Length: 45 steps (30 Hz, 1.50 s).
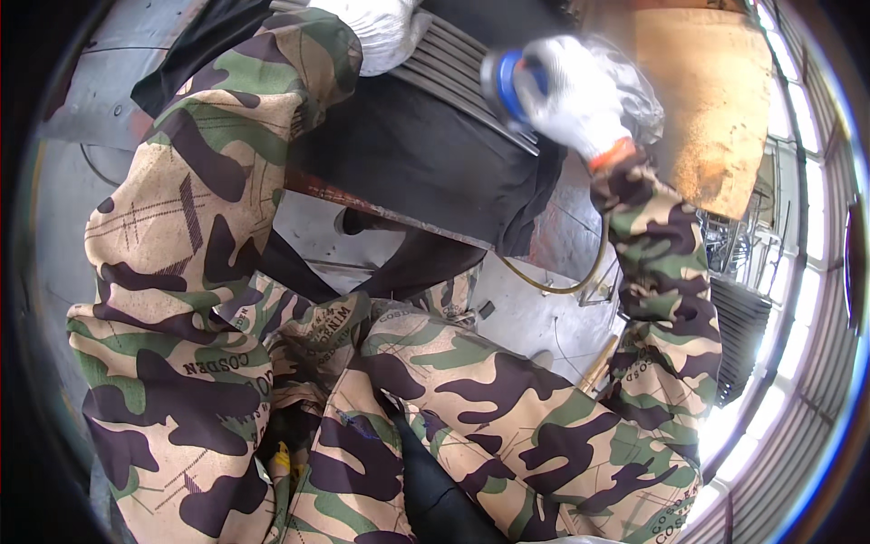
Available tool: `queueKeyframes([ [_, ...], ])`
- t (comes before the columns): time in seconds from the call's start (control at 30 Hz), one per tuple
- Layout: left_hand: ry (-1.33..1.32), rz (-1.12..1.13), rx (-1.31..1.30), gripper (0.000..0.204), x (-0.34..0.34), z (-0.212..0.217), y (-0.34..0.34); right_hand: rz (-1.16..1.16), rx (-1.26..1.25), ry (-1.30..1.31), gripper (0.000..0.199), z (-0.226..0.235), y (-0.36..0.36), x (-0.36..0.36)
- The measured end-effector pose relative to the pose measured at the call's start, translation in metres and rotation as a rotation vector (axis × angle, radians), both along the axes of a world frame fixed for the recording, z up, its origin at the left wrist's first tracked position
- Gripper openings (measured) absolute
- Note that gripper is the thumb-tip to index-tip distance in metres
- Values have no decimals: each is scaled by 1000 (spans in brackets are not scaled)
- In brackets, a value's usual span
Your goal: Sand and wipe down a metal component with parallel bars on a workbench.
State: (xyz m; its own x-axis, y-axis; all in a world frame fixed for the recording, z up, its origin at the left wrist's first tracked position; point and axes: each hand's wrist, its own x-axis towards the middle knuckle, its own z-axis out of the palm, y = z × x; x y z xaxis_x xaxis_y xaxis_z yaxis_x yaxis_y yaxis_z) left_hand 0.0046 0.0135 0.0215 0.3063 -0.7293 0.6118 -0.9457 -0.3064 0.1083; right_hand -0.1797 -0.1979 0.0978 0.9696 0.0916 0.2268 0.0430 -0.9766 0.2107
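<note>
My right hand (569,91), in a white glove with an orange cuff, is closed around a blue round-bodied power tool (504,83) pressed against a stack of grey metal bars (453,65). My left hand (381,32), also white-gloved, rests on the same bars at the top of the view, its fingers partly cut off by the frame edge. Both forearms wear camouflage sleeves. The bars lie on a dark, black-draped work surface (417,159) with a rusty edge.
A yellowish hose (580,276) loops down across the grey floor (535,313) below my right arm. A rusty brown plate (711,100) stands at the upper right. Ribbed metal panels and bright windows (797,299) line the right side. My camouflage-clad knees fill the lower view.
</note>
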Motion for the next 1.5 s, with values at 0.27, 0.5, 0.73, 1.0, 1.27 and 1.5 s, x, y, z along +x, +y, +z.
queueKeyframes([
  [0.27,-5,23,-95,36,1,-7,-4,33,5,88,27,5,27,22],
  [0.5,-26,65,-118,38,7,-15,-11,13,8,66,28,3,19,38],
  [0.73,93,47,-38,39,5,-12,-9,-141,-28,76,28,5,17,50],
  [1.0,77,58,-66,42,9,-19,-12,-130,-28,82,28,2,29,48],
  [1.27,66,66,-39,41,6,-13,-16,6,-3,72,27,1,31,36],
  [1.5,20,120,-67,46,8,-25,-21,-47,-42,59,24,2,26,39],
])
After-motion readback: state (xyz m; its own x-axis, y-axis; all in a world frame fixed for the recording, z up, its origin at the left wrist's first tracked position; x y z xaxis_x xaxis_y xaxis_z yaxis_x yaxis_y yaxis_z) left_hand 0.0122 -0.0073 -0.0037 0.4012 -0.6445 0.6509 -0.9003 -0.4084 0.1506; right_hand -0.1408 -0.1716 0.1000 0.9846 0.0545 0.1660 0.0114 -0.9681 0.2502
